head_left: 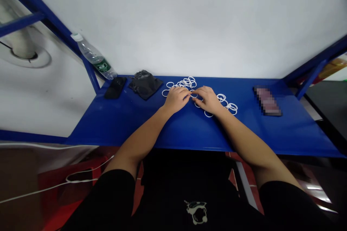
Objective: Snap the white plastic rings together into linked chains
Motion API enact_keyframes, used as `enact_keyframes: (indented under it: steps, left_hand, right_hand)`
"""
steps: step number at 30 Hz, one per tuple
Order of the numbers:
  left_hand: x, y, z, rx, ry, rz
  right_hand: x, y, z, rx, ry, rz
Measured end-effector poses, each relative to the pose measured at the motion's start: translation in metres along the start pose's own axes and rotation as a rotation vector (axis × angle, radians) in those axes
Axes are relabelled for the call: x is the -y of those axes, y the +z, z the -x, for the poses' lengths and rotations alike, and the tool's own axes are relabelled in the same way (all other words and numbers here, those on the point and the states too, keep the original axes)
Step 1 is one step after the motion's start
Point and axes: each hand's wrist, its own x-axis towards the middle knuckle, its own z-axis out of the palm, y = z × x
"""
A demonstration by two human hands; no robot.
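Note:
Several thin white rings (185,82) lie scattered on a blue shelf (189,130), some behind my hands and more (229,106) to their right. My left hand (176,98) and my right hand (207,99) rest side by side on the shelf, fingertips meeting over one white ring (193,95). Both hands have their fingers curled and pinched together around that ring. Other rings peek out from under my right hand.
A clear water bottle (93,57) leans at the back left against the blue frame. A black phone (115,87) and a crumpled black bag (145,83) lie beside it. A blurred flat object (267,101) lies at the right. A white wall rises behind the shelf.

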Motion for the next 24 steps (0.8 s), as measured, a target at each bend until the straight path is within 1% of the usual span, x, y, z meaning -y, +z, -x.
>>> enact_keyframes:
  steps: [3,6,12,17,21,24]
  left_hand:
    - [-0.003,0.000,0.001,-0.065,0.053,0.046]
    - [-0.004,0.001,0.001,-0.092,0.081,0.068]
    - [-0.002,0.005,0.002,-0.095,0.055,0.079]
    - [-0.005,0.011,0.003,-0.133,0.014,0.123]
    - [-0.004,0.012,0.002,-0.099,-0.044,0.119]
    - [-0.003,0.010,0.001,-0.053,-0.028,0.104]
  right_hand:
    - [0.002,0.000,0.001,-0.009,-0.013,-0.008]
    - [0.004,-0.001,0.002,-0.014,-0.011,-0.018]
    - [0.002,0.000,0.003,-0.008,-0.006,-0.058]
    - [-0.002,0.002,0.004,-0.018,-0.016,-0.065]
    - [-0.003,0.003,0.005,-0.030,-0.001,-0.043]
    - [-0.002,0.000,0.005,-0.028,0.007,-0.042]
